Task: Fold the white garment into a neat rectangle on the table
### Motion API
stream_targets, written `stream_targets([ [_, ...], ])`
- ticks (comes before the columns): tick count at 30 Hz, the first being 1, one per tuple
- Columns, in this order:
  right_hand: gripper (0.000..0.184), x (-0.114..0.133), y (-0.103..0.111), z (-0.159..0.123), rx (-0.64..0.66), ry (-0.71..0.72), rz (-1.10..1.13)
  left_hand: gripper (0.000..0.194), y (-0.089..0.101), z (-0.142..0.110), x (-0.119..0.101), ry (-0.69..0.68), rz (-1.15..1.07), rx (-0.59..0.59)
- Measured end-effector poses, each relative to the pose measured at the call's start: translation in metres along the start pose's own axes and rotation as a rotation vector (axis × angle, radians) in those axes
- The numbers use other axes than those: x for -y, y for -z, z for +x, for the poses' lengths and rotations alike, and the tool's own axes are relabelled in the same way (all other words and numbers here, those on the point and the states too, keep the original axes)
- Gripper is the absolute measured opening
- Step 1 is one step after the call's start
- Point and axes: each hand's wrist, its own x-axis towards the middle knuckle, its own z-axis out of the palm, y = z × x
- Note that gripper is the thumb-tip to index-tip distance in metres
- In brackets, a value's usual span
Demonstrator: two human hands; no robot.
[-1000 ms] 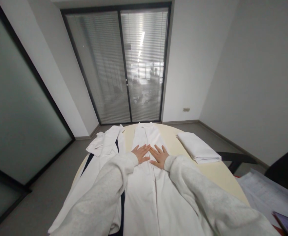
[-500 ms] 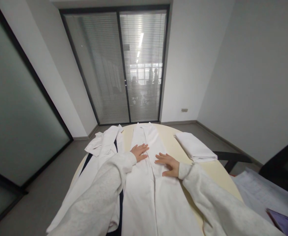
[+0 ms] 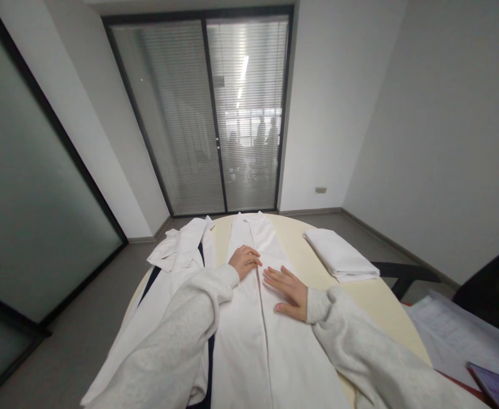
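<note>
A long white garment [image 3: 253, 335] lies flat down the middle of a round cream table [image 3: 385, 307]. My left hand [image 3: 243, 261] rests on its left half with the fingers curled over the cloth near the middle seam. My right hand [image 3: 286, 287] lies flat on the right half, fingers stretched out and together. Both arms wear light grey sleeves.
Another white garment with a dark stripe [image 3: 176, 255] hangs over the table's left side. A folded white cloth [image 3: 340, 254] sits at the right. Papers [image 3: 453, 335] and a purple item [image 3: 494, 389] lie at the lower right. A dark chair [image 3: 406, 275] stands beyond the table.
My right hand has slid back toward me along the garment's right half. My left hand's fingers have curled from flat to bent on the cloth.
</note>
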Motion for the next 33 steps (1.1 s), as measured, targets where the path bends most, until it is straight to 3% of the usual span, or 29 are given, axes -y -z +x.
stream_targets([
  [5, 0.063, 0.0, -0.002, 0.0, 0.124, 0.03, 0.077, 0.022, -0.003, 0.0, 0.008, -0.031, 0.007, 0.055],
  [9, 0.047, -0.006, 0.001, -0.001, 0.181, 0.025, 0.243, 0.031, -0.005, -0.001, 0.012, 0.089, -0.07, -0.1],
  [11, 0.036, -0.008, 0.004, -0.002, 0.157, 0.025, 0.335, 0.035, -0.005, -0.001, 0.014, 0.156, -0.084, -0.148],
  [13, 0.031, -0.008, 0.006, -0.002, 0.104, 0.03, 0.423, 0.035, -0.005, -0.001, 0.015, 0.195, -0.087, -0.114],
  [17, 0.036, -0.007, 0.004, 0.005, 0.014, -0.014, 0.551, 0.037, -0.009, 0.0, 0.017, 0.302, -0.16, -0.042],
  [20, 0.04, -0.008, -0.002, 0.02, -0.106, -0.067, 0.397, 0.041, -0.013, 0.0, 0.017, 0.371, -0.188, -0.094],
  [22, 0.047, -0.007, -0.008, 0.031, -0.143, -0.07, 0.188, 0.037, -0.015, -0.001, 0.017, 0.335, -0.12, -0.105],
  [26, 0.064, -0.005, -0.026, 0.045, 0.018, -0.115, -0.121, 0.028, -0.012, 0.004, 0.018, 0.25, -0.008, -0.059],
  [33, 0.062, -0.004, -0.036, 0.041, 0.071, -0.113, -0.214, 0.024, -0.001, 0.054, 0.025, 0.597, 0.056, 0.151],
])
